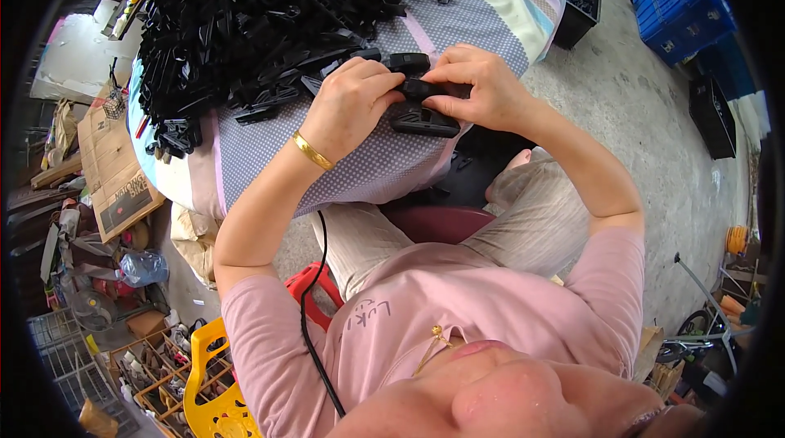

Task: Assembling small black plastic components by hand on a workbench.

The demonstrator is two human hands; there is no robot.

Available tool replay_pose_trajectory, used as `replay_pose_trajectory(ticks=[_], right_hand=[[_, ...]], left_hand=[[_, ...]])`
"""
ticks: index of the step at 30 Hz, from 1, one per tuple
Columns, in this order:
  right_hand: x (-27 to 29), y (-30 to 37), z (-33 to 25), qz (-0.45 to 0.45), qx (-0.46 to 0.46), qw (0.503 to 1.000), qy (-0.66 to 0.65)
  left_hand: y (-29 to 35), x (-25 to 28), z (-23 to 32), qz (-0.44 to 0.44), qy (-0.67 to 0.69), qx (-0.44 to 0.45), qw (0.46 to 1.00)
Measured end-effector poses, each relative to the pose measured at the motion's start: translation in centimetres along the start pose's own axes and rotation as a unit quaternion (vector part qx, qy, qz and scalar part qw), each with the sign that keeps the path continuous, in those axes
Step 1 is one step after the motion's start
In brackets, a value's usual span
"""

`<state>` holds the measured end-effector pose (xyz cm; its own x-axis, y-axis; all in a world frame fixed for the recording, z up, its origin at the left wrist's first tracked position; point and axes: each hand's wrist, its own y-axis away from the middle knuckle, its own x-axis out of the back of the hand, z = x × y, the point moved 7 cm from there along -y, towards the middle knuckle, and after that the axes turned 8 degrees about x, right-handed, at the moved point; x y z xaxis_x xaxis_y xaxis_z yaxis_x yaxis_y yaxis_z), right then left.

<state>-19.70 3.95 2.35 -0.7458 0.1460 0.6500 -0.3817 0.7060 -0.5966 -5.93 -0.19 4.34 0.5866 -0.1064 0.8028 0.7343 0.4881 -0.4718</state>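
Observation:
Between my two hands is a small black plastic part (419,89), near the front edge of the cloth-covered table. My left hand (347,103), below a gold bangle, has thumb and fingers pinched at its left end. On the other end, the thumb and fingers of my right hand (481,88) are closed. Just beyond it lies a rounded black plastic piece (409,62). A longer black plastic piece (424,121) lies on the near side, close under my right thumb. The fingers partly hide the held part, so its exact kind is unclear.
A large heap of black plastic parts (262,13) covers the table's far left. The patterned tablecloth (368,152) shows at the front. A black crate (579,8) stands beyond the table's right side, with blue bins (683,8) farther off. A black cord (307,307) hangs by my left arm.

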Motion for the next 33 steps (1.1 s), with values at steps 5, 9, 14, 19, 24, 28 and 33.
replay_pose_trajectory(ticks=[5, 9, 14, 19, 24, 28, 33], right_hand=[[-0.4, -0.2, 0.2, 0.018, 0.019, 0.999, -0.043], [-0.4, -0.4, -0.3, 0.036, 0.03, 0.999, -0.015], [-0.3, -0.2, 0.0, 0.034, 0.005, 0.999, -0.031], [1.1, -0.8, -0.7, 0.051, 0.049, 0.997, 0.007], [2.7, -2.0, -1.4, 0.069, 0.019, 0.995, -0.069], [2.0, -2.8, -1.4, 0.041, 0.0, 0.996, -0.084], [1.4, -3.1, -1.0, 0.036, -0.068, 0.988, -0.133]], left_hand=[[-0.4, -0.4, 0.2, -0.007, -0.029, -0.024, 0.999], [-0.4, -0.5, -0.1, -0.008, -0.016, -0.027, 0.999], [-0.5, -0.5, -0.6, -0.004, 0.011, -0.008, 1.0], [-1.1, 0.5, 0.2, 0.006, 0.052, 0.014, 0.999], [-0.9, 1.0, -0.1, -0.013, 0.227, 0.124, 0.966], [-0.3, 0.9, -1.0, -0.037, 0.313, 0.257, 0.913], [-0.1, 0.5, -1.7, -0.077, 0.308, 0.288, 0.904]])
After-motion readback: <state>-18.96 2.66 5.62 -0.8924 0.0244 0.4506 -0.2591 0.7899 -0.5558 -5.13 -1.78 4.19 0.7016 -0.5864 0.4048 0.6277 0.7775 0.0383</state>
